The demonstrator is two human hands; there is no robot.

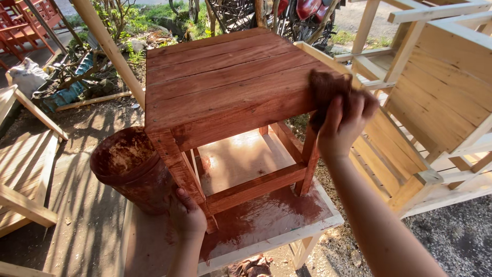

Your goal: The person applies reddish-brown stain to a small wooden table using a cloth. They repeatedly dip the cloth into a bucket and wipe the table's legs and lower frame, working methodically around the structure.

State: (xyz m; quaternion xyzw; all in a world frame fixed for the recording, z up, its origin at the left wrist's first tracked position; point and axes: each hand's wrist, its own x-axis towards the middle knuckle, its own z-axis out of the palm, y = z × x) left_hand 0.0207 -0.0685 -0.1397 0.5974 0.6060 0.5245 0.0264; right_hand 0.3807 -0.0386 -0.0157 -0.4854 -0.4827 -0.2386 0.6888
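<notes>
A small wooden table (pixel 225 77), stained reddish brown, stands on a pale board (pixel 287 231) smeared with the same stain. My right hand (pixel 342 123) holds a dark, stain-soaked rag (pixel 328 90) against the table's right front corner. My left hand (pixel 187 215) grips the lower part of the table's front left leg (pixel 177 164). Beside that leg sits a stain-crusted bucket (pixel 130 169) with its mouth facing me.
Unstained wooden frames and slatted furniture (pixel 441 92) stand close on the right. More bare wooden pieces (pixel 25 174) lie at the left. A wooden pole (pixel 107 48) slants behind the table, and a red motorcycle (pixel 302 13) is parked at the back.
</notes>
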